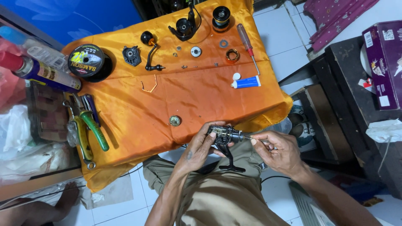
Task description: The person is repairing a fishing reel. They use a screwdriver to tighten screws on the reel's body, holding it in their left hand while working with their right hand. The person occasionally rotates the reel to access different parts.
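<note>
Both hands are working just off the near edge of the orange cloth (138, 104): the left hand (200, 147) is gripping the opened fishing reel body (222, 136) while the right hand (278, 151) is pinching its protruding shaft (248, 137), with spool (221, 17), rotor (184, 27), crank handle (151, 52), side cover (132, 55) and gear (175, 121) lying apart, unfitted.

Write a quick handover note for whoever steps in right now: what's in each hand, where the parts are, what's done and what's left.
Left hand grips the black reel body above the lap. Right hand pinches a thin shaft at the body's end.
Done: reel stripped; spool, crank handle, side cover, washers and gear lie on the orange cloth.
Left: all those parts are off. Grease tube, screwdriver, pliers nearby.
</note>
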